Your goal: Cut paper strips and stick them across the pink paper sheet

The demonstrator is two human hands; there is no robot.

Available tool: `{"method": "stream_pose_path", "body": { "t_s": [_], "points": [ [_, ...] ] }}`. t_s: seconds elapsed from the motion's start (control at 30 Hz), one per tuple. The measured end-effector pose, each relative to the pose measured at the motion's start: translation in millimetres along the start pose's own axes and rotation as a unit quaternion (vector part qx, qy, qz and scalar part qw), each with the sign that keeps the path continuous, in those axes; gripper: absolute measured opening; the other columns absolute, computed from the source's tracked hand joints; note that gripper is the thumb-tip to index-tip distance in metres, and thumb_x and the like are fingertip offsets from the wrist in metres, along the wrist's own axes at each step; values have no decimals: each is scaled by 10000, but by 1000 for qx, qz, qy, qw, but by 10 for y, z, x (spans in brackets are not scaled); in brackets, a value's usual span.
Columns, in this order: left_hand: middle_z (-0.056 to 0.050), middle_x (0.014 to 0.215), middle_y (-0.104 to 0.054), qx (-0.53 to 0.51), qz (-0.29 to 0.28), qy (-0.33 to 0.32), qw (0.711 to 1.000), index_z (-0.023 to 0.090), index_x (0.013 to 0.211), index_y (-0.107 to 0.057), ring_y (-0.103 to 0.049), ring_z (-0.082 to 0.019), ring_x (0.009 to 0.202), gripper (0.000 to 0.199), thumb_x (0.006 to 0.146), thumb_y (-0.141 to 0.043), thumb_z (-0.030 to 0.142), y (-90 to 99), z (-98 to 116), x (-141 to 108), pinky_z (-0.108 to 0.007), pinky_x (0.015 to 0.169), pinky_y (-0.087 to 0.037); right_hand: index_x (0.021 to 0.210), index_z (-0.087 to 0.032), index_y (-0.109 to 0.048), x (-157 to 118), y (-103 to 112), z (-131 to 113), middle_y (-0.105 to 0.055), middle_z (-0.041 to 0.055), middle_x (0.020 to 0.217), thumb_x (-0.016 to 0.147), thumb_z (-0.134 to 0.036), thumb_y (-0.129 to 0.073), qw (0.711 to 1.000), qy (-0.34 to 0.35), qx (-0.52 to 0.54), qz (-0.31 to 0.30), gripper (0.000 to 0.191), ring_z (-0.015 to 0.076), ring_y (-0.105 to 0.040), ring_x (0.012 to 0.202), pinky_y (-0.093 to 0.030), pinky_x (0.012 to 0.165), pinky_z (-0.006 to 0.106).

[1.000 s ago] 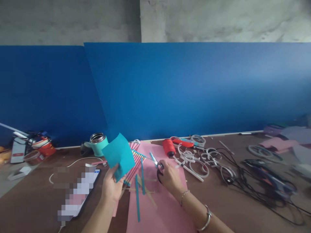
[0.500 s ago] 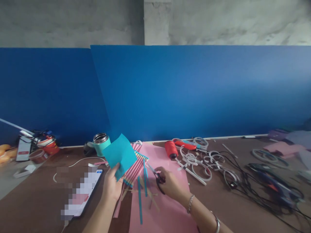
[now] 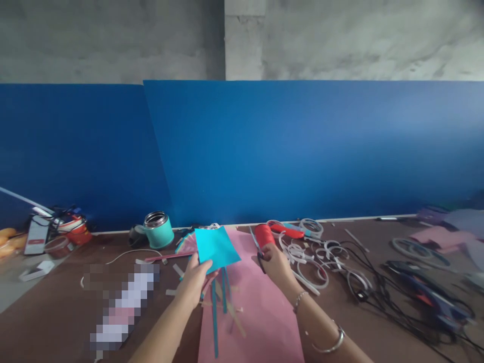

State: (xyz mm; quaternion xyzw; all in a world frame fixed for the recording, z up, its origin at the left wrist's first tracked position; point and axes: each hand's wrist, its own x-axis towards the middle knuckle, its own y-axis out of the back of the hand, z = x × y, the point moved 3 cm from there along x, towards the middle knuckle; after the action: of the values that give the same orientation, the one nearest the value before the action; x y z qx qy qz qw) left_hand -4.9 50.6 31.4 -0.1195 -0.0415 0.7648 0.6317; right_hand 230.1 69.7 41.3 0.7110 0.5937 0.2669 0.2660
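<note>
Left hand (image 3: 192,283): one blue sheet (image 3: 217,248), pinched at its near left part between thumb and fingers, held above a pink sheet (image 3: 260,317). Right hand (image 3: 275,263): scissors (image 3: 260,261), handles gripped, blades directed toward the table's (image 3: 49,322) back edge; remotely, I cannot tell whether they are parted. Pink sheet: flat, running from near the back edge toward the front. Upon it: narrow blue strips (image 3: 215,322). Red spool (image 3: 264,233): near the blades. Turquoise mug (image 3: 161,237): I log it near the back edge, left.
</note>
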Motion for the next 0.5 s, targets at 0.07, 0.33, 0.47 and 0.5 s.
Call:
{"method": "stream_pose_path", "body": {
  "t_s": [0.07,0.33,0.47,0.5],
  "points": [
    [-72,928,-699,74,-9,-49,996,188,924,-595,-661,-205,814,247,676,-595,176,-204,-4,99,-307,690,-517,839,-185,-556,72,22,-72,-598,-9,652,690,-374,-642,1000,7,13,0,255,134,-539,575,-345,510,221],
    [-81,850,-712,185,-36,-95,977,187,839,-647,-645,-265,859,270,591,-632,82,-760,-32,473,-359,798,-471,695,-157,-603,503,-211,-254,-639,66,732,581,-255,-714,994,47,-78,-53,187,201,-594,743,-365,601,250],
    [-88,1086,-665,225,-38,-162,960,216,978,-652,-588,-249,1028,339,659,-612,107,-552,50,266,-355,929,-407,658,-148,-600,651,-364,-182,-650,79,702,547,-137,-692,995,24,-64,-70,145,211,-608,730,-368,592,253],
    [-79,1056,-675,234,-53,-174,955,225,961,-665,-600,-238,998,302,686,-596,118,-489,51,183,-348,920,-417,655,-145,-599,681,-395,-160,-647,74,674,532,-106,-686,996,17,-51,-75,155,209,-607,712,-367,581,250]
  ]
}}
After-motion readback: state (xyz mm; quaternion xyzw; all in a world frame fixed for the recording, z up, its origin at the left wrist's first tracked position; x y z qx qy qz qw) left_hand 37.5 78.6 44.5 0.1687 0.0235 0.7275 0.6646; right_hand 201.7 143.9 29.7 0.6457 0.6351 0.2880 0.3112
